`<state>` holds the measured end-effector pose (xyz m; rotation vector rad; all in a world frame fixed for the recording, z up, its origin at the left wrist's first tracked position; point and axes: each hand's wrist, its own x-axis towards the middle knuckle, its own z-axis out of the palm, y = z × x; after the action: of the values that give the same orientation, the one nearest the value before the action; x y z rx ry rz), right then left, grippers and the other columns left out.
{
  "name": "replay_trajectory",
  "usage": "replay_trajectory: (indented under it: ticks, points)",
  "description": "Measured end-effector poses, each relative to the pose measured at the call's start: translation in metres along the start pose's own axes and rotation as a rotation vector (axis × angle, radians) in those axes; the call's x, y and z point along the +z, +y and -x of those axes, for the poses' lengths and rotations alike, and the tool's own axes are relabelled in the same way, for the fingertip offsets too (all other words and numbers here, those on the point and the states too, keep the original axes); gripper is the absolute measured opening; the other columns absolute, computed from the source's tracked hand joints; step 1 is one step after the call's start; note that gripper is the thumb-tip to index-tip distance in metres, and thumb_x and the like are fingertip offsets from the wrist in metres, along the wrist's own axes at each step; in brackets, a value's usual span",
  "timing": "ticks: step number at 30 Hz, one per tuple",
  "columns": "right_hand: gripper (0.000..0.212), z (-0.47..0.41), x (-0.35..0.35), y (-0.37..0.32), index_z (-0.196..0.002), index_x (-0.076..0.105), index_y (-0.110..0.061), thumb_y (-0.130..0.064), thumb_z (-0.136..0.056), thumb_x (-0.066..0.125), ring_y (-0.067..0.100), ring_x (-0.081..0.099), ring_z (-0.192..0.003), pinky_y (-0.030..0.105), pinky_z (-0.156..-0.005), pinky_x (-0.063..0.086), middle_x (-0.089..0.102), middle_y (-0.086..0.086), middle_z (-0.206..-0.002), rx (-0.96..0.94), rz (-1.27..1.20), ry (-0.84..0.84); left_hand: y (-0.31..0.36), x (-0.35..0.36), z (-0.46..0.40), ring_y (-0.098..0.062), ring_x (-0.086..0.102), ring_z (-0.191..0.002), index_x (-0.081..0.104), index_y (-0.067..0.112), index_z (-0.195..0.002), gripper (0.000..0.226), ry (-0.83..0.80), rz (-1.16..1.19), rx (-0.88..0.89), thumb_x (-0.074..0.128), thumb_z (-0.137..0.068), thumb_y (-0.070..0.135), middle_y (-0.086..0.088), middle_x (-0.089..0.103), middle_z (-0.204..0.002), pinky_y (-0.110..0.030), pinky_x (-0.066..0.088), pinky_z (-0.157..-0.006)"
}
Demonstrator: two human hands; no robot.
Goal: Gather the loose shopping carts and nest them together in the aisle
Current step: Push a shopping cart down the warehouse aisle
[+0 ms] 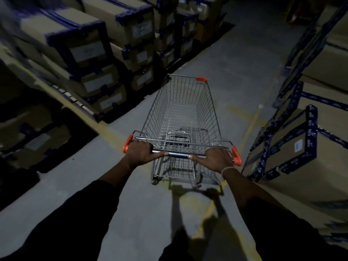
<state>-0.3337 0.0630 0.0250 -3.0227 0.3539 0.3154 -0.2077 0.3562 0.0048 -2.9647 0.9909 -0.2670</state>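
A wire shopping cart [183, 110] with orange corner caps stands in the aisle right in front of me, its basket holding nothing. Both my hands are on its metal handle bar [178, 154]. My left hand [142, 151] grips the bar near the left orange end cap, thumb stretched along the bar. My right hand [216, 156] grips it near the right orange cap, and a thin band circles that wrist. No other cart is in view.
Stacked cardboard boxes [90, 51] with blue tape line the left side of the aisle. More taped boxes [293, 144] stand close on the right. The grey concrete floor [235, 68] with faded yellow lines runs ahead between them.
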Motion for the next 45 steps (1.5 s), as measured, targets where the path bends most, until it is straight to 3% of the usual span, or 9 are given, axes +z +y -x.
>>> replay_trajectory:
  ticks: [4, 11, 18, 24, 30, 33, 35, 38, 45]
  points:
    - [0.087, 0.025, 0.006, -0.057, -0.063, 0.060, -0.017, -0.100, -0.079, 0.036, 0.017, 0.052, -0.057, 0.032, -0.063, 0.038, 0.052, -0.002, -0.057, -0.056, -0.019, -0.006, -0.036, -0.009, 0.067, -0.017, 0.052, -0.035, 0.035, 0.016, -0.039, 0.086, 0.059, 0.062, -0.041, 0.039, -0.078, 0.093, 0.011, 0.016, -0.037, -0.035, 0.056, -0.057]
    - [0.085, 0.059, 0.021, -0.145, -0.065, 0.056, -0.021, -0.100, -0.081, 0.030, 0.015, 0.058, -0.060, 0.029, -0.059, 0.033, 0.059, -0.002, -0.062, -0.224, 0.024, -0.030, -0.085, -0.021, 0.179, -0.009, 0.059, -0.046, 0.052, 0.015, -0.045, 0.088, -0.025, -0.010, -0.240, 0.042, -0.077, 0.096, 0.006, 0.046, -0.039, -0.039, 0.054, -0.082]
    - [0.080, 0.094, 0.029, -0.223, -0.062, 0.051, -0.021, -0.097, -0.082, 0.034, 0.015, 0.055, -0.057, 0.027, -0.058, 0.034, 0.052, -0.003, -0.058, -0.367, 0.015, -0.075, -0.124, -0.030, 0.281, -0.007, 0.041, -0.038, 0.038, 0.021, -0.045, 0.082, -0.032, 0.079, -0.331, 0.037, -0.080, 0.095, 0.009, 0.037, -0.039, -0.024, 0.034, -0.053]
    - [0.089, 0.118, 0.041, -0.278, -0.068, 0.066, -0.020, -0.100, -0.081, 0.030, 0.015, 0.063, -0.063, 0.030, -0.070, 0.048, 0.062, -0.003, -0.063, -0.492, 0.076, -0.089, -0.136, -0.038, 0.364, -0.010, 0.046, -0.040, 0.044, 0.020, -0.047, 0.084, -0.045, 0.061, -0.477, 0.032, -0.080, 0.097, 0.007, 0.040, -0.041, -0.025, 0.035, -0.052]
    - [0.094, 0.139, 0.051, -0.325, -0.068, 0.069, -0.019, -0.103, -0.077, 0.028, 0.012, 0.059, -0.061, 0.028, -0.058, 0.034, 0.063, -0.003, -0.065, -0.629, 0.132, -0.072, -0.135, -0.049, 0.438, -0.009, 0.045, -0.040, 0.045, 0.020, -0.048, 0.087, -0.045, 0.068, -0.641, 0.026, -0.078, 0.099, 0.007, 0.042, -0.043, -0.027, 0.042, -0.054]
    - [0.091, 0.150, 0.056, -0.348, -0.065, 0.062, -0.021, -0.104, -0.075, 0.028, 0.013, 0.058, -0.061, 0.029, -0.061, 0.038, 0.063, -0.002, -0.066, -0.694, 0.144, -0.077, -0.130, -0.054, 0.471, -0.007, 0.043, -0.040, 0.047, 0.020, -0.047, 0.086, -0.008, 0.052, -0.720, 0.029, -0.079, 0.098, 0.007, 0.041, -0.042, -0.028, 0.040, -0.057]
    - [0.099, 0.157, 0.061, -0.363, -0.066, 0.060, -0.022, -0.110, -0.066, 0.017, 0.015, 0.061, -0.063, 0.029, -0.068, 0.048, 0.065, -0.001, -0.067, -0.739, 0.140, -0.078, -0.126, -0.055, 0.491, -0.010, 0.053, -0.051, 0.052, 0.020, -0.049, 0.086, 0.008, 0.007, -0.785, 0.030, -0.080, 0.097, 0.006, 0.048, -0.047, -0.034, 0.049, -0.074]
    - [0.115, 0.168, 0.067, -0.387, -0.068, 0.066, -0.018, -0.114, -0.055, 0.004, 0.017, 0.062, -0.063, 0.031, -0.074, 0.054, 0.066, 0.000, -0.066, -0.813, 0.126, -0.087, -0.117, -0.047, 0.521, -0.026, 0.061, -0.083, 0.067, 0.021, -0.065, 0.087, 0.049, -0.076, -0.935, 0.028, -0.079, 0.097, -0.001, 0.065, -0.068, -0.051, 0.040, -0.101]
    - [0.091, 0.190, 0.071, -0.434, -0.063, 0.058, -0.021, -0.106, -0.073, 0.027, 0.017, 0.062, -0.064, 0.034, -0.076, 0.055, 0.065, -0.001, -0.066, -0.906, 0.183, -0.084, -0.128, -0.042, 0.574, -0.035, 0.056, -0.100, 0.072, 0.025, -0.080, 0.090, 0.068, 0.041, -1.112, 0.021, -0.075, 0.100, -0.001, 0.069, -0.090, -0.050, 0.039, -0.094]
